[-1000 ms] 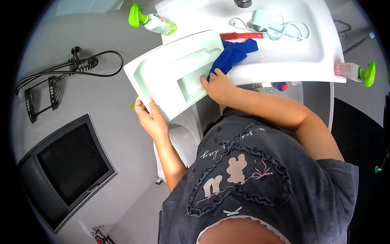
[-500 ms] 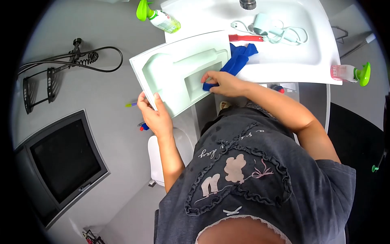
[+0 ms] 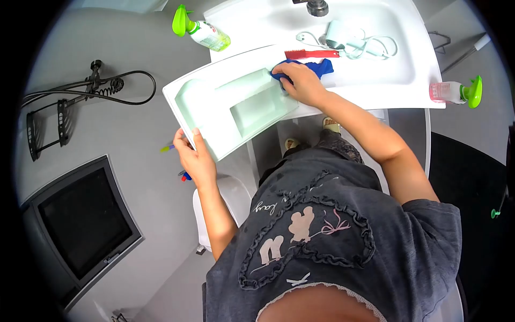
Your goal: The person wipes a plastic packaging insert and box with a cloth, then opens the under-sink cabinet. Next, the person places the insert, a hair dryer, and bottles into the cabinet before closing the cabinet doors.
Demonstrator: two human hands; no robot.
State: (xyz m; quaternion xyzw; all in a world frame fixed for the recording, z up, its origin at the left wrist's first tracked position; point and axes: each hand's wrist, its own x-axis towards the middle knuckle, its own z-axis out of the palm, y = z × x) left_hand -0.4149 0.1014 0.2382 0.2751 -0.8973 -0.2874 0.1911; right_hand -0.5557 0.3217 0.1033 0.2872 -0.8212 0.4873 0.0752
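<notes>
A pale, shallow plastic tray [image 3: 206, 118] with moulded recesses lies tilted across the left side of the washbasin's front edge. Gripping its left edge is my left hand [image 3: 197, 161], thumb on the inner side and fingers behind. My right hand [image 3: 301, 86] presses a blue cloth [image 3: 322, 68] against the tray's far right corner; its fingers partly cover the cloth. Just beyond the cloth, a red comb [image 3: 314, 54] rests in the basin. A light-coloured hair dryer [image 3: 337, 36] with its coiled cord lies behind the comb.
The white washbasin [image 3: 370, 96] has a metal faucet [image 3: 317, 7] at the back. Green-topped spray bottles stand at its left [image 3: 211, 36] and right [image 3: 446, 92]. A black shower hose [image 3: 153, 88], a dark framed panel [image 3: 86, 220] and a white toilet [image 3: 228, 196] are to the left.
My right hand has moved with the blue cloth from the tray's near recess wall to its far right corner. My left hand keeps its hold on the tray's left edge.
</notes>
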